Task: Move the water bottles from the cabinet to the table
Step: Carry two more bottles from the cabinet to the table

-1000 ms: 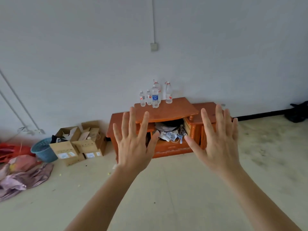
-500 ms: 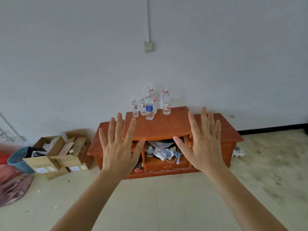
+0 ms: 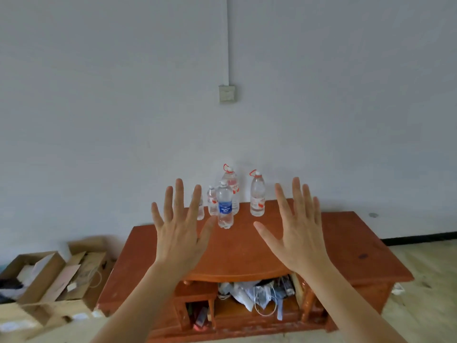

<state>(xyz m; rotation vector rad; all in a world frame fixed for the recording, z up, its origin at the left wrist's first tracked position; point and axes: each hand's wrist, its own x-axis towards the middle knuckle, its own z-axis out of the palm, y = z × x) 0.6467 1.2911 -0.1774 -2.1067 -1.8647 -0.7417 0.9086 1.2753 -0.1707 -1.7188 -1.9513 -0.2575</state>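
So: five water bottles (image 3: 233,194) upright in a cluster at the back of the cabinet (image 3: 237,253) top, close to the wall (image 3: 123,95). Blue-label bottle (image 3: 224,205) frontmost; taller red-handled bottle (image 3: 231,188) just behind it; second red-handled bottle (image 3: 257,194) apart to the right; two small bottles to the left, one (image 3: 212,201) beside the blue-label one, the other (image 3: 200,209) partly hidden behind left-hand fingers (image 3: 195,201). Left hand (image 3: 179,233) raised in front of the cabinet, back toward camera, all fingers spread wide, holding nothing. Right hand (image 3: 295,231) same pose: splayed, empty, no contact with any bottle. Both hovering above the cabinet top, nearer the camera than the bottles, with the cluster showing in the gap between them. Cabinet: orange-brown wood, curved raised centre top, lower side wings. Open centre compartment stuffed with crumpled papers and white cords (image 3: 257,295); small left cubby holding dark items, unclear what. Open cardboard boxes (image 3: 49,280) on the floor (image 3: 425,280) to the left of the cabinet, papers inside. Switch box (image 3: 226,93) on the wall above the bottles, conduit running straight up from it.
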